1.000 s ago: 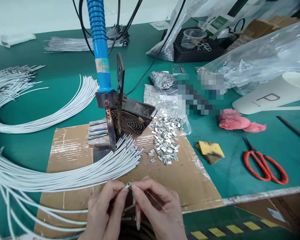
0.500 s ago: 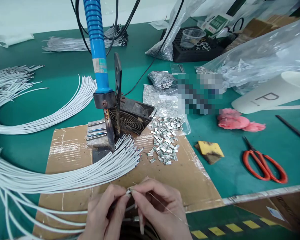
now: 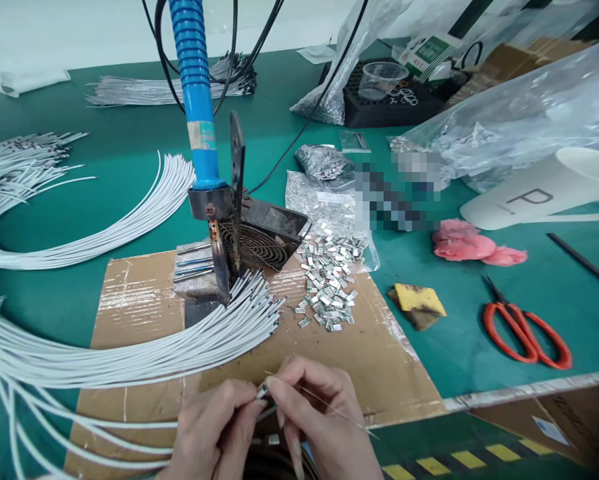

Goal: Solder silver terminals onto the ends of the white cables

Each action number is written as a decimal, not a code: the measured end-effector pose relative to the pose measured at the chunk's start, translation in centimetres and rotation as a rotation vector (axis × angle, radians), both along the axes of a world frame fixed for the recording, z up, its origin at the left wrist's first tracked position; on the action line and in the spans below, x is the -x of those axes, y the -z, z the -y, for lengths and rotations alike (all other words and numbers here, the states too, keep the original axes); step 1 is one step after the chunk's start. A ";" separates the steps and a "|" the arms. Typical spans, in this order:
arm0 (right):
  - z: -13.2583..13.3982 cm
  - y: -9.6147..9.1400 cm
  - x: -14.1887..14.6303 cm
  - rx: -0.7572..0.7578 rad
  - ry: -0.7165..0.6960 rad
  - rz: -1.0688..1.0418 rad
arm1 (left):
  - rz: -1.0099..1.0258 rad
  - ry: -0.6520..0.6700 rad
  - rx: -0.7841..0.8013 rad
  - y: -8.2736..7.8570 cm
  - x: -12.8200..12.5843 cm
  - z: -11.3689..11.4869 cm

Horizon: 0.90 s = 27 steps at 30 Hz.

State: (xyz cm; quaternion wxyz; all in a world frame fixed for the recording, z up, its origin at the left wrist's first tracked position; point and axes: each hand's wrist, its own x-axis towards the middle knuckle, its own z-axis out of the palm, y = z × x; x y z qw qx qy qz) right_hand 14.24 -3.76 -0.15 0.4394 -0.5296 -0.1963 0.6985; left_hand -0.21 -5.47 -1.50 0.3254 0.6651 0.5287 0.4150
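At the cardboard's front edge, my left hand (image 3: 216,427) pinches a small silvery-white connector piece (image 3: 262,391) between thumb and index finger. My right hand (image 3: 324,417) is closed against the same piece, its fingertips meeting those of the left. A fine, stiff-looking wire (image 3: 336,413) passes through the right fingers and slants down to the right. Below the hands a metal plug end (image 3: 272,440) shows, partly hidden. White cables (image 3: 104,427) run from the left toward my left hand.
Beyond my hands stands a blue-handled soldering iron (image 3: 199,120) over a bundle of white cables (image 3: 179,350). A small fan (image 3: 266,230) sits behind it. Loose metal connector shells (image 3: 329,287) lie on the cardboard (image 3: 379,373). Red-handled scissors (image 3: 524,330) and a yellow sponge (image 3: 419,299) are rightward.
Both hands stay together, with their fingertips shifted slightly right and down. More of the silvery-white piece shows between them. The plug end below has moved a little.
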 end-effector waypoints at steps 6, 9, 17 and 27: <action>-0.2 -0.4 -0.4 -0.040 -0.033 0.009 | -0.009 0.028 0.046 0.1 0.6 -0.1; 0.0 -0.3 -0.6 -0.083 -0.051 0.017 | 0.012 0.023 0.076 0.3 0.8 -0.1; 0.0 0.0 -0.7 -0.104 -0.017 0.011 | 0.028 0.023 -0.007 0.3 0.4 -0.2; 0.1 0.4 -1.6 -0.032 -0.096 0.041 | -0.120 0.189 -0.091 -0.1 1.5 -1.0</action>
